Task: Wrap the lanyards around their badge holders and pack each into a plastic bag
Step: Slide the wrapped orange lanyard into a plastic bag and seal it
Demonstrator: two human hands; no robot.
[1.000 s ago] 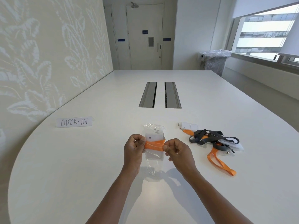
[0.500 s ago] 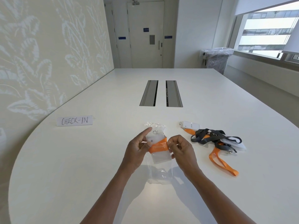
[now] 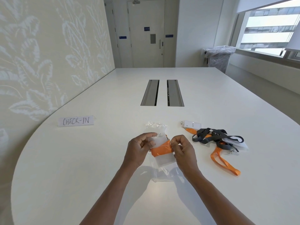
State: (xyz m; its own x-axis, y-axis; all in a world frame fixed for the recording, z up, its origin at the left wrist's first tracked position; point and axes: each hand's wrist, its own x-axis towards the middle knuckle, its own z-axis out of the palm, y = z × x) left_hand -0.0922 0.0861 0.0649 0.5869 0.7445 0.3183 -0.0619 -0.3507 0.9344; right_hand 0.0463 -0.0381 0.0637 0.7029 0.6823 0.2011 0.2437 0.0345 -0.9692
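Observation:
A white badge holder with an orange lanyard wound around its middle is held above the table between both hands. My left hand grips its left edge near the metal ring, my right hand pinches the lanyard at the right edge. A clear plastic bag hangs around and under the holder. To the right on the table lie another white badge holder with a loose orange lanyard, and a dark grey lanyard tangled over a third holder.
A crumpled clear plastic bag lies just beyond my hands. A paper sign reading CHECK-IN stands at the left. Two grey cable hatches sit in the middle of the white table. A covered bin stands by the window.
The wrapped holder has tilted and moved lower between my hands. My left fingers have shifted onto its upper left edge, and my right hand has closed in on the lanyard's right side.

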